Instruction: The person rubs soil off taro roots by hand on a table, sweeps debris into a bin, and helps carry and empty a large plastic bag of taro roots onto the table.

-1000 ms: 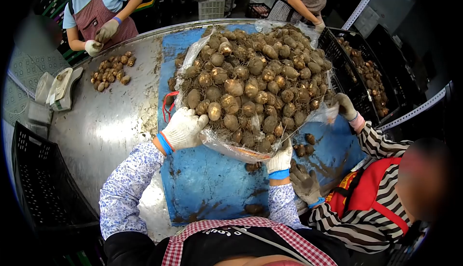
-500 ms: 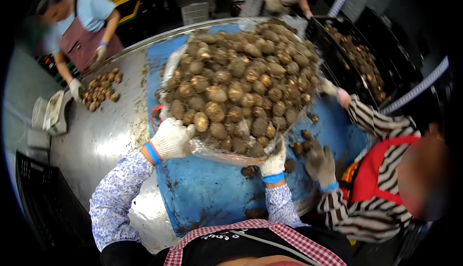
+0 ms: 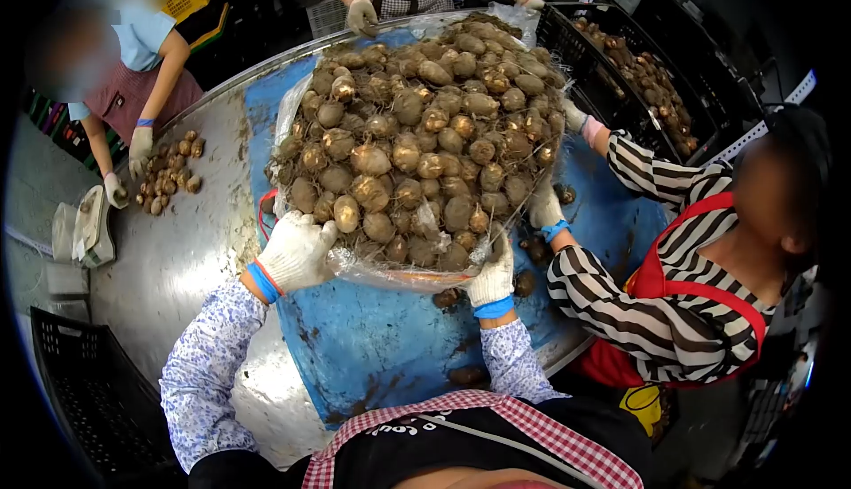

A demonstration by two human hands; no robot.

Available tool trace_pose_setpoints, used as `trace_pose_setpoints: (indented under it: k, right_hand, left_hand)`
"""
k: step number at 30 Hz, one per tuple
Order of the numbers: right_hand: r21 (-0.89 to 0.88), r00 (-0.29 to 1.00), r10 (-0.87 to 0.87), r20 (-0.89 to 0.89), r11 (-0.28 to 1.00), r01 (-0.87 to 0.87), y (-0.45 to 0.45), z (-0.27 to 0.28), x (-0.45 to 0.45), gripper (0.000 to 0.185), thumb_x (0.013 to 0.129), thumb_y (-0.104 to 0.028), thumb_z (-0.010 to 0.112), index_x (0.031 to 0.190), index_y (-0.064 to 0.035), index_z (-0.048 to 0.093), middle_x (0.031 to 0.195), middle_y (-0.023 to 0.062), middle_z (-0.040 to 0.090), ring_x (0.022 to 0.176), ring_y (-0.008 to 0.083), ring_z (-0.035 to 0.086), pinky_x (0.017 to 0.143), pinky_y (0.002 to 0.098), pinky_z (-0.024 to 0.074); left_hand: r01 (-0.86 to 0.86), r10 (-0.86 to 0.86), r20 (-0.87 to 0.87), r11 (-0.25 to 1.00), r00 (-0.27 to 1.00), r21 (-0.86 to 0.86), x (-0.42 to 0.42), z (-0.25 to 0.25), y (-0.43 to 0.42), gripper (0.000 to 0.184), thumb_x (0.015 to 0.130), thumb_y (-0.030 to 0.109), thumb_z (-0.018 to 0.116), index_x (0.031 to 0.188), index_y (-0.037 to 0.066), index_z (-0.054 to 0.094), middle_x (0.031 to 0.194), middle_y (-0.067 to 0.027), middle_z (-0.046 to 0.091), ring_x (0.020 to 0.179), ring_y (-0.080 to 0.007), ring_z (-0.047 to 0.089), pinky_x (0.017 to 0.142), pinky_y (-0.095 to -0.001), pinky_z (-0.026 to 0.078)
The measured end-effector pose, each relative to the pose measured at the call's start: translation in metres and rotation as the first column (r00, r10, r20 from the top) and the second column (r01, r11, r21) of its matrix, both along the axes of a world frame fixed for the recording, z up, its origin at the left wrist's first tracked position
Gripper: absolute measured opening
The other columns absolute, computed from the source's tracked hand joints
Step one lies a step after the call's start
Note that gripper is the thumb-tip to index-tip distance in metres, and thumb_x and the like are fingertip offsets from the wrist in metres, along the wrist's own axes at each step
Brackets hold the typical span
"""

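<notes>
A large heap of brown, hairy root vegetables [image 3: 408, 134] lies in a clear plastic bag [image 3: 399, 276] on the blue sheet [image 3: 372, 347]. In a white knitted glove, my left hand [image 3: 299, 250] grips the bag at its near left corner, fingers closed. At the near right corner my right hand [image 3: 494, 274], gloved too, is closed on the bag's edge. A few loose roots [image 3: 448, 297] lie on the sheet by the bag. The person in stripes on the right has both gloved hands [image 3: 545, 205] at the bag's right side.
A metal table [image 3: 195, 223] extends left, with a small pile of roots [image 3: 170, 172] and a scale [image 3: 93, 227]. A black crate [image 3: 97, 383] stands at the lower left, another with roots [image 3: 643, 81] at upper right. Two people stand across the table.
The view has shifted, with the heap and my hands now further left in it. The striped person's nearer hand has moved up to the bag. My hands keep their hold.
</notes>
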State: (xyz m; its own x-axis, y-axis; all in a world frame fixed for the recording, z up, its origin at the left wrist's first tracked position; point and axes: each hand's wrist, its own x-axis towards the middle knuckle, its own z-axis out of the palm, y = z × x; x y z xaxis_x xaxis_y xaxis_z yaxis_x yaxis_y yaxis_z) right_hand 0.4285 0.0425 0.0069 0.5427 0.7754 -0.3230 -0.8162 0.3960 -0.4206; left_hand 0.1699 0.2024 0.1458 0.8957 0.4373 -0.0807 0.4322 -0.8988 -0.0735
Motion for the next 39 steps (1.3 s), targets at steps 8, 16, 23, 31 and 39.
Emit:
trace_pose_setpoints:
  k: [8, 16, 23, 31, 39]
  right_hand:
    - [-0.069, 0.999, 0.035, 0.01, 0.997, -0.034, -0.001, 0.031, -0.008, 0.045, 0.1, -0.038, 0.037, 0.132, -0.0084, 0.048, 0.137, 0.0125, 0.049, 0.124, 0.031, 0.05, 0.103, 0.0479, 0.0437]
    - [0.089, 0.982, 0.187, -0.038, 0.979, -0.183, -0.005, 0.049, -0.025, 0.048, 0.099, -0.041, 0.036, 0.136, -0.0115, 0.047, 0.141, 0.0119, 0.045, 0.126, 0.0325, 0.047, 0.104, 0.0519, 0.0413]
    - [0.109, 0.036, -0.126, 0.991, 0.947, 0.303, -0.016, 0.09, -0.032, 0.098, 0.062, -0.005, 0.087, 0.143, -0.0115, 0.032, 0.136, 0.0145, 0.044, 0.118, 0.0298, 0.052, 0.099, 0.044, 0.0477]
    - [0.168, 0.072, -0.217, 0.973, 0.893, 0.416, -0.066, 0.167, -0.011, 0.063, 0.085, -0.015, 0.069, 0.137, -0.0016, 0.037, 0.132, 0.011, 0.049, 0.113, 0.022, 0.055, 0.095, 0.0333, 0.047]
    - [0.475, 0.772, -0.307, 0.557, 0.88, 0.007, -0.101, 0.185, 0.019, 0.043, 0.101, -0.033, 0.041, 0.126, -0.0004, 0.05, 0.126, 0.0109, 0.055, 0.113, 0.0202, 0.054, 0.097, 0.0353, 0.0451]
  left_hand:
    - [-0.011, 0.011, 0.082, 1.0, 0.997, -0.003, -0.006, -0.005, 0.002, 0.039, 0.066, 0.029, 0.071, 0.088, 0.0, 0.058, 0.065, -0.013, 0.059, 0.07, -0.0319, 0.06, 0.067, -0.0416, 0.046]
    - [0.095, -0.107, 0.092, 0.987, 0.99, 0.127, -0.01, 0.032, 0.039, 0.035, 0.066, 0.028, 0.07, 0.088, 0.001, 0.062, 0.066, -0.0123, 0.059, 0.072, -0.0302, 0.062, 0.07, -0.0384, 0.048]
    - [-0.097, 0.14, 0.456, 0.989, 0.879, -0.115, -0.001, 0.084, 0.061, 0.044, 0.067, 0.024, 0.077, 0.101, 0.001, 0.063, 0.072, -0.0153, 0.065, 0.068, -0.0296, 0.067, 0.064, -0.037, 0.054]
    - [-0.001, 0.171, 0.721, 0.973, 0.671, -0.229, -0.002, 0.119, -0.044, 0.056, 0.066, 0.026, 0.08, 0.109, -0.004, 0.061, 0.089, -0.0214, 0.068, 0.08, -0.031, 0.069, 0.073, -0.034, 0.055]
    - [0.002, 0.271, 0.724, 0.936, 0.634, -0.352, -0.001, 0.114, -0.121, 0.054, 0.064, 0.027, 0.083, 0.104, -0.002, 0.061, 0.082, -0.0184, 0.066, 0.074, -0.0305, 0.068, 0.067, -0.035, 0.054]
